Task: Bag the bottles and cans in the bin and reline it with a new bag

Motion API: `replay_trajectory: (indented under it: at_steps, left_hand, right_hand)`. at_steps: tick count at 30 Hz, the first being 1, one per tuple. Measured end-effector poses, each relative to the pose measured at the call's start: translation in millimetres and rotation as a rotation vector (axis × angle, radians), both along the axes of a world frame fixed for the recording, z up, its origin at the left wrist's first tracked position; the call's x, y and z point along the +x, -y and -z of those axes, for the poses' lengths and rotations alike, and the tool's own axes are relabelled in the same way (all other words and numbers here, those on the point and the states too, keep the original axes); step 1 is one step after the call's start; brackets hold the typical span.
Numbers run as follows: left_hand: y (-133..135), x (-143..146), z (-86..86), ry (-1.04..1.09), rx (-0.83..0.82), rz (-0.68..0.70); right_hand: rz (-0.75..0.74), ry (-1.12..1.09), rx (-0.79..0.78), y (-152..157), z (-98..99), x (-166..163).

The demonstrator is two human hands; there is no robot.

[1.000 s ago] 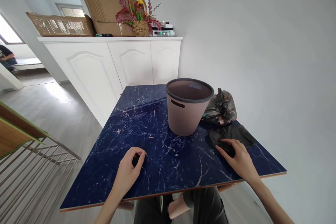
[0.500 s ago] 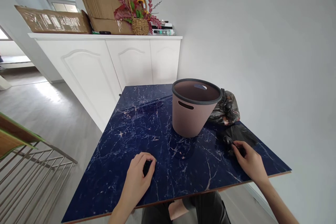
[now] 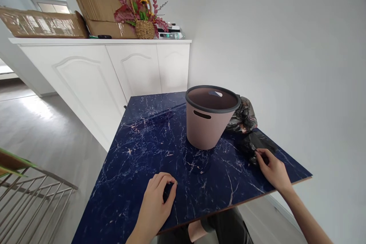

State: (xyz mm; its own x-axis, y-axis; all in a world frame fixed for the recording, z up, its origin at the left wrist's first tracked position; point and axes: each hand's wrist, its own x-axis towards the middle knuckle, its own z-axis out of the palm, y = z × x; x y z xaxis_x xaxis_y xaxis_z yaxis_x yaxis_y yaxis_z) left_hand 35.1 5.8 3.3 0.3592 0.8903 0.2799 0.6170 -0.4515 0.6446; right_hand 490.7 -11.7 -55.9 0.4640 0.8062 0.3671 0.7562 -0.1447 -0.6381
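A pinkish-brown trash can [image 3: 204, 131] with a dark grey rim stands upright on the blue marbled table [image 3: 143, 148]. To its right, my right hand [image 3: 273, 168] pinches the edge of a thin black plastic bag [image 3: 256, 142] lying on the tabletop. Behind that, partly hidden by the can, sits a bunched, knotted black trash bag [image 3: 246, 116] with something inside. My left hand [image 3: 158, 198] rests on the table in front of the can, its fingers curled and fingertips close to the thumb. Nothing shows in it.
A white cabinet [image 3: 143, 65] stands beyond the table, bearing cardboard boxes [image 3: 57, 24], a flower basket [image 3: 145, 29] and a plastic bottle [image 3: 175, 36]. A wall rises at the right. A metal rack [image 3: 37, 198] is at lower left.
The view has shifted slightly. My right hand has stayed on the black plastic bag. The fingers of my left hand remain curled on the table. The trash can has not moved on the table.
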Motion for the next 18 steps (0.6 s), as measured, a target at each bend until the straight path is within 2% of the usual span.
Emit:
replay_trajectory:
  at_steps: [12, 18]
  left_hand:
    - [-1.3, -1.2, -6.0, -0.052, 0.034, 0.044]
    - [-3.0, 0.0, -5.5, -0.029, 0.023, 0.044]
  right_hand:
    - [0.005, -0.116, 0.025, -3.5, -5.8, -5.6]
    - [-0.02, -0.279, 0.055, 0.0, -18.9, -15.8]
